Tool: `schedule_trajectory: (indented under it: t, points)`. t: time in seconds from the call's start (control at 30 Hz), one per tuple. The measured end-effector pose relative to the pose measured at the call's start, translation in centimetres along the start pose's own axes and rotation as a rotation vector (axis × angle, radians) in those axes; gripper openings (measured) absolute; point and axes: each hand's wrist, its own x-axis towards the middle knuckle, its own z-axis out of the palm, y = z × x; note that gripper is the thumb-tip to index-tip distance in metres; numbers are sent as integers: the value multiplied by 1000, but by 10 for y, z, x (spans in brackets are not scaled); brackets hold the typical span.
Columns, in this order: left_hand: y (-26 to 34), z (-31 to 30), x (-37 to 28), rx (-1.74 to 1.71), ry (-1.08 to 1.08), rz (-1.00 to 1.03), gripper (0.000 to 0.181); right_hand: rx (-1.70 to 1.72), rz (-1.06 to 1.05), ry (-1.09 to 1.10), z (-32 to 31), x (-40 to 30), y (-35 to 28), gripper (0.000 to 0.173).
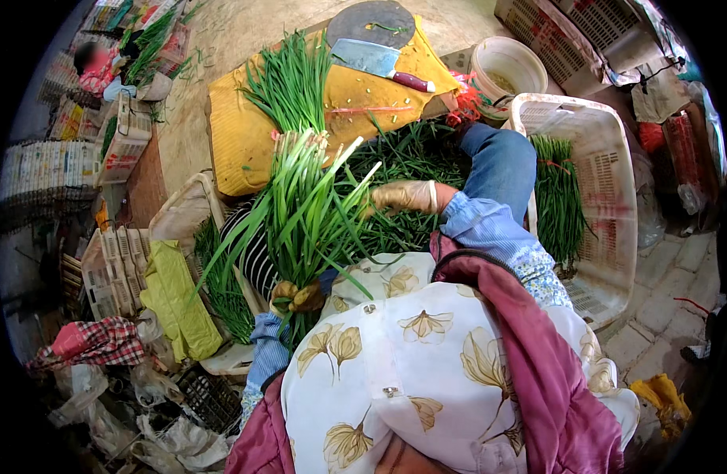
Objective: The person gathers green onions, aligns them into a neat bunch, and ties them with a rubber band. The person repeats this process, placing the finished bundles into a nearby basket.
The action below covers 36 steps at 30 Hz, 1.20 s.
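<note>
My left hand (298, 296), in a soiled glove, is closed around the leafy end of a bunch of garlic chives (298, 207), whose pale stem ends point away from me. My right hand (402, 197), in a thin glove, is at the right side of that bunch beside a few stray stalks; its fingertips are partly hidden by leaves. Loose dark green leaves (405, 231) lie heaped below it. Beyond, another chive bundle (292, 83) rests on a yellow cloth (236, 124). A cleaver (366, 57) with a dark red handle lies there against a round dark board (369, 21).
At my right stands a plastic crate (606, 154) with tied chives (556, 201), near a white bucket (508, 65). Another crate (185, 195) with chives is at my left, a yellow-green sack (177, 302) beside it. Far left, a person (100, 74) sits among crates and greens.
</note>
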Motion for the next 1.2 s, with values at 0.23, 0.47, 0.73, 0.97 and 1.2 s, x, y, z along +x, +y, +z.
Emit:
schedule_trajectory:
  t: [0.23,0.47,0.73,0.97,1.2]
  points:
    - [3,0,-3,-1,7,7,23,760,-179,191,-43,-1,-1,21]
    - [2,0,-8,-7,14,7,24,-386,-130,695,-50,3,-10,64]
    - [7,-2,-16,-5,14,-5,25,-313,-34,-219,-8,32,-61,50]
    - [10,-5,-26,-8,24,10,26,-108,90,635,-57,21,-13,22]
    - [16,-4,-20,8,15,-3,27,-854,383,538,-70,10,-12,39]
